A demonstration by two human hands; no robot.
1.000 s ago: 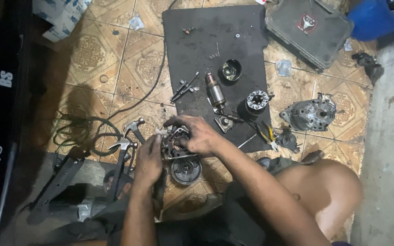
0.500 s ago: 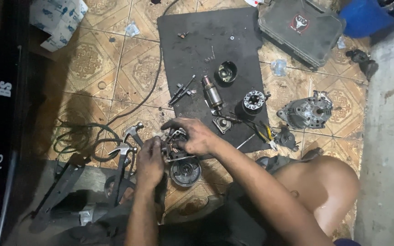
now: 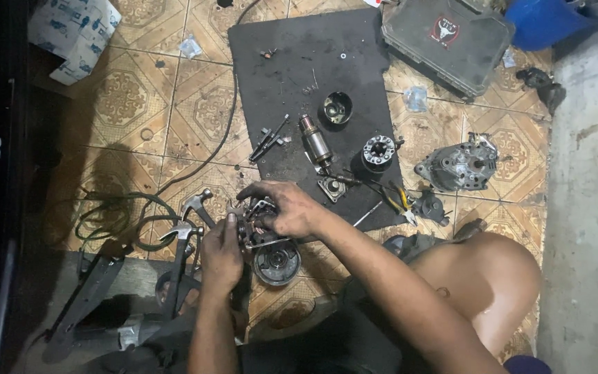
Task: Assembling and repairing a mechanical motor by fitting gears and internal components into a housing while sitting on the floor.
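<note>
Both the left hand (image 3: 221,251) and the right hand (image 3: 286,208) close around a small greasy metal motor part (image 3: 252,225); it looks heavy, rigid, slippery, best gripped by its outer housing.

The floor of square ceramic tiles (image 3: 140,104) is ochre and tan, each tile printed with a brown ornamental medallion and scroll border. A flat rectangular rubber mat (image 3: 292,62), charcoal black and dusty, lies at the far centre. At the far right sits a dark grey plastic tool case (image 3: 451,41) with a small red and white emblem, and beside it a bright blue plastic container (image 3: 548,21). At the far left is a white cardboard box (image 3: 70,31) patterned with repeated blue marks. A dull silver-grey metal alternator housing (image 3: 459,166) lies to the right. Pliers with yellow and black handles (image 3: 397,199) lie near it. A dark green coiled cable (image 3: 115,218) lies to the left. The right side is pale grey concrete (image 3: 590,208).
</note>
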